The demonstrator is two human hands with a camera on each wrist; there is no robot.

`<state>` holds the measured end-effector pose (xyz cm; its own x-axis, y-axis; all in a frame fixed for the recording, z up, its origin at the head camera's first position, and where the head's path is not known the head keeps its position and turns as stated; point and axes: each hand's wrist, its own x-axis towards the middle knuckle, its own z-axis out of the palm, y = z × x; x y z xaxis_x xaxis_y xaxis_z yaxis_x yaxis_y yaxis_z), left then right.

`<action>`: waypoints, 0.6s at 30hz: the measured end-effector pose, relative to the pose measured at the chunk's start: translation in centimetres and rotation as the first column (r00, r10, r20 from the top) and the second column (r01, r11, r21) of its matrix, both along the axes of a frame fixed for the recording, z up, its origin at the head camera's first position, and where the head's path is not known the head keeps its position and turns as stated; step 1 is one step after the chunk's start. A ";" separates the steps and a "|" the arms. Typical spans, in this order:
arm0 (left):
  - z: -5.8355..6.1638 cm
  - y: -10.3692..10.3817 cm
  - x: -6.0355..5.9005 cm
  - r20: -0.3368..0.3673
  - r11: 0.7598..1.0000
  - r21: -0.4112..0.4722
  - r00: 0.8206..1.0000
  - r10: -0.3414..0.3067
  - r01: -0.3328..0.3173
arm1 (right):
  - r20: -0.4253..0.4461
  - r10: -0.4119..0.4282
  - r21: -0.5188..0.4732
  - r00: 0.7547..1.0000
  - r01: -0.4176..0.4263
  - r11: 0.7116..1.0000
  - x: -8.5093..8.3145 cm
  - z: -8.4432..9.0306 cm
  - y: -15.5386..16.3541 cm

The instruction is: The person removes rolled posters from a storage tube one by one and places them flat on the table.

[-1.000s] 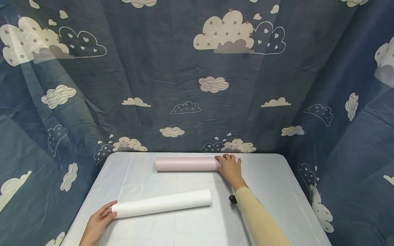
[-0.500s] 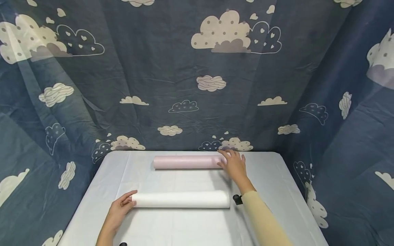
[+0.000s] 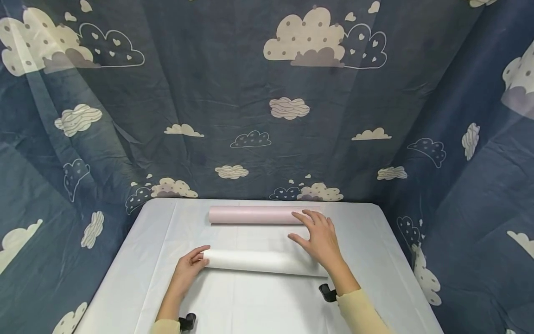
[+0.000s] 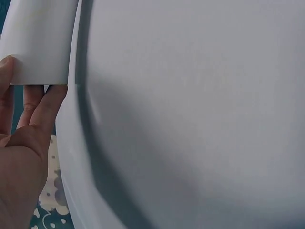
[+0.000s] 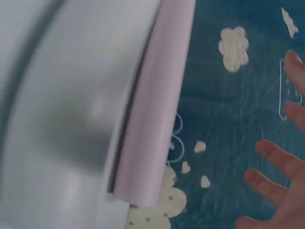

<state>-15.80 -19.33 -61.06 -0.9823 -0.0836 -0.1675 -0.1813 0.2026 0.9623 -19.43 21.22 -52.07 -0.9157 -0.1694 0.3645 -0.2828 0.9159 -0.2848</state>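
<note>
A white roll (image 3: 263, 262), smooth like rolled paper, lies across the table in the head view, its right end a little nearer the person. My left hand (image 3: 185, 273) holds its left end, thumb on one side and fingers at the other, as the left wrist view shows on the white roll's end (image 4: 40, 43). Behind it lies a pink roll (image 3: 252, 215) along the far edge. My right hand (image 3: 321, 239), fingers spread, hovers between the rolls' right ends and partly covers them. In the right wrist view, the pink roll (image 5: 152, 105) stands apart from the fingers.
A white-covered table (image 3: 258, 306) with rounded far corners carries both rolls. Dark blue cloth (image 3: 233, 102) with cloud prints hangs behind and at both sides. Black wrist devices (image 3: 328, 292) sit at the cuffs.
My left hand has moved the white roll rightward and away from the person, swinging its angle. My right hand has let go of the pink roll and drawn back toward the person.
</note>
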 end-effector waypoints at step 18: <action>-1.1 1.9 0.1 0.033 1.000 0.006 0.999 0.029 -0.030 | 0.161 0.004 0.108 0.987 -0.021 0.994 5.2 -6.4 -0.9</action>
